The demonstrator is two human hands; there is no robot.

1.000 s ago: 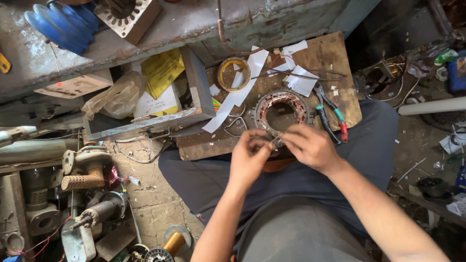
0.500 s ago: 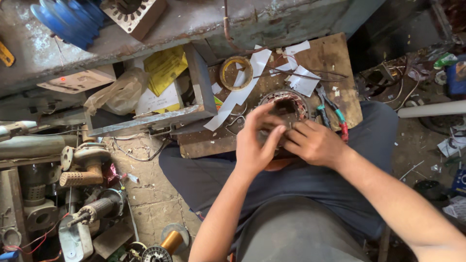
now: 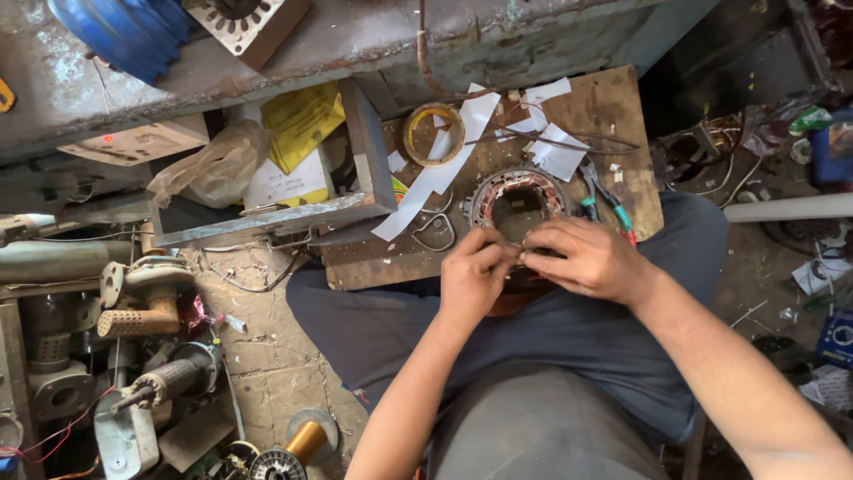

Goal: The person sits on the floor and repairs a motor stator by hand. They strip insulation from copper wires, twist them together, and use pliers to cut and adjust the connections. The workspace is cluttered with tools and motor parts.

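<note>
Both hands work at the near rim of a stator on a wooden board.

The stator (image 3: pixel 518 203), a ring of steel with copper windings, lies flat on the board (image 3: pixel 613 107) across the person's lap, just left of the pliers (image 3: pixel 604 197). The left hand (image 3: pixel 475 271) and right hand (image 3: pixel 586 258) meet at its near edge, fingertips pinched together on something thin there, too small to tell. The ring looks heavy and stiff, best gripped by its outer steel; the fine winding wire looks easily nicked, so it wants light fingertip handling. White paper strips (image 3: pixel 444 169) and a tape roll (image 3: pixel 433 133) lie beside it.
</note>
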